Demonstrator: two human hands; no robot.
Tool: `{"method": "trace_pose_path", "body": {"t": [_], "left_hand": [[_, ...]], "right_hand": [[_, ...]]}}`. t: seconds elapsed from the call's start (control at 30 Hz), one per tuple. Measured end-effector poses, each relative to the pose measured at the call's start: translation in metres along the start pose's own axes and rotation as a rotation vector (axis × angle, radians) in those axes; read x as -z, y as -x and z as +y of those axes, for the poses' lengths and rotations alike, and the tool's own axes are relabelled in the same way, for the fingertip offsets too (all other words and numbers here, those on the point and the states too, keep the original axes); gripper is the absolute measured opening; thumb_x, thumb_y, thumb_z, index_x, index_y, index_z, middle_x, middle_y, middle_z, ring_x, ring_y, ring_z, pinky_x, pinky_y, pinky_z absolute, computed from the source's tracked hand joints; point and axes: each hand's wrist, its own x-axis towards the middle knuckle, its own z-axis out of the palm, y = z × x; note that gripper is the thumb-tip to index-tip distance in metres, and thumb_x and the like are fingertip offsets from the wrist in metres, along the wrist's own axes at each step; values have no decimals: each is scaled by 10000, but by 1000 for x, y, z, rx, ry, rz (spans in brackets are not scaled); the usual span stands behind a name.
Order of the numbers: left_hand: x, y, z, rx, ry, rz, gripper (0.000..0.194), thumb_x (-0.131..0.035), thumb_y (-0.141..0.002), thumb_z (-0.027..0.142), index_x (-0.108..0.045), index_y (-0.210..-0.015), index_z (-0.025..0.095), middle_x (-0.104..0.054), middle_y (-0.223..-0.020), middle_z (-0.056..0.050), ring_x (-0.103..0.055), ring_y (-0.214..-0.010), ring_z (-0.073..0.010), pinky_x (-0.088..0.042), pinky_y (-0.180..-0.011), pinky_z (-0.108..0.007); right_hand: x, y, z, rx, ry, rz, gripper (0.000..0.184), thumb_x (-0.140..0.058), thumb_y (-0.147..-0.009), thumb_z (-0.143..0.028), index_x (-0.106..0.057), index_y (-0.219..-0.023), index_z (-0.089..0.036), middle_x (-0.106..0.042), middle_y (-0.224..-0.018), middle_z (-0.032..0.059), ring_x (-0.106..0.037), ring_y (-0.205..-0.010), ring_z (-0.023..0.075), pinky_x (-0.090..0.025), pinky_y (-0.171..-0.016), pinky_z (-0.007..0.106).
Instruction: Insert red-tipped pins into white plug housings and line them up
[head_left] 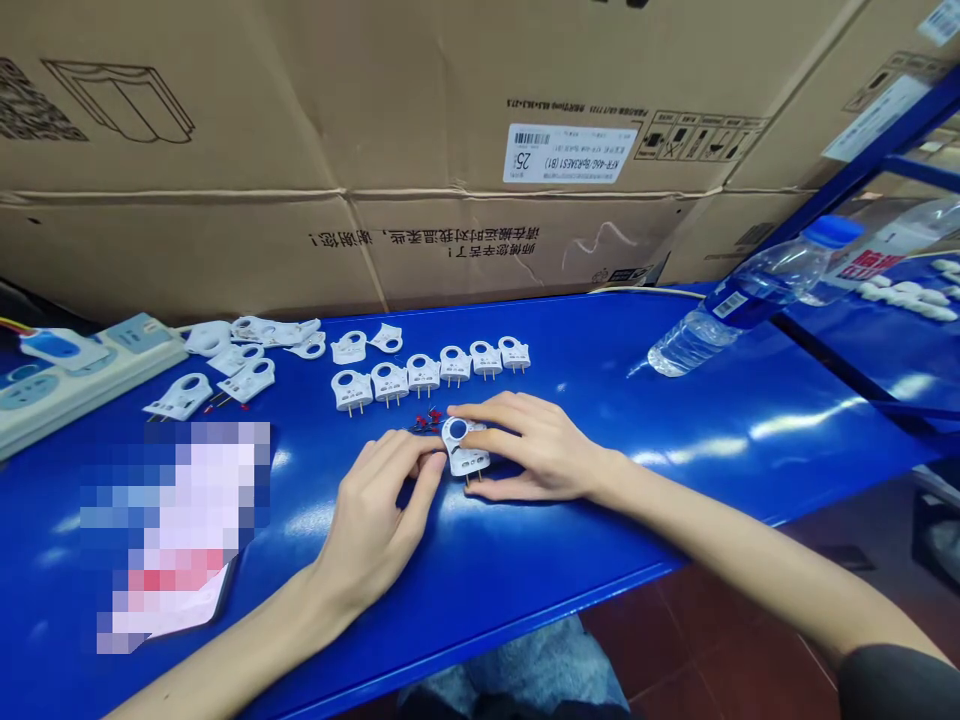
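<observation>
Head-camera view: a person at a blue tabletop [600,400] holds a white two-pin plug unit [474,464] between both hands, close to the front edge. Fingers of the right hand [544,448] are spread around it, one at the top, another across its face and the thumb below by the prongs, a grip that seems meant to steady it. Thumb and forefinger of the left hand [382,500] close together at its left edge; whether they pinch something small cannot be told. Small red-and-black parts [427,420] lie just behind, apparently for easy reach. Beyond, six similar plug units [424,374] line up with prongs toward the person, perhaps for tidy sorting, while loose white shells [240,357] cluster near a power strip [75,383]. A blurred-out phone [176,530] lies left, a water bottle [701,318] leans right, large cardboard [262,140] backs the table, and reddish tiles [682,650] show below.
</observation>
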Motion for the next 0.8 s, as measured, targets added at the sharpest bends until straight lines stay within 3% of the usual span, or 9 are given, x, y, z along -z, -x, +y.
{"method": "trace_pose_path", "body": {"t": [0.2,0.43,0.57,0.8], "left_hand": [[-1,0,-1,37,-61,39,146,-516,-1023,228,-654,-1070,216,-687,-976,-40,-624,-932,-207,-505,-863,-376],[-3,3,-3,53,-228,6,149,-553,-995,258,-643,-1110,232,-634,-1199,-85,-579,-1135,-277,-503,-987,-483],[-4,3,-4,54,-287,-2,246,-555,-984,279,-612,-1220,242,-614,-1322,-105,-553,-1248,-320,-484,-1046,-530],[-7,4,-6,40,-271,-52,403,-523,-1002,298,-496,-1399,233,-598,-1410,-123,-527,-1369,-328,-405,-1184,-588]], "right_hand": [[14,-2,10,-45,80,36,330,-677,-985,-468,-651,-1183,-205,-702,-1365,133,-711,-1097,254,-593,-867,397],[45,6,45,-364,152,21,359,-707,-956,-426,-626,-1253,-243,-637,-1455,125,-640,-1267,316,-543,-1053,529],[53,16,67,-540,194,-91,356,-717,-931,-410,-621,-1232,-246,-645,-1432,114,-610,-1304,341,-527,-1068,542],[58,26,85,-615,121,-220,341,-722,-895,-440,-618,-1167,-262,-705,-1309,72,-652,-1200,329,-531,-1026,507]]}}
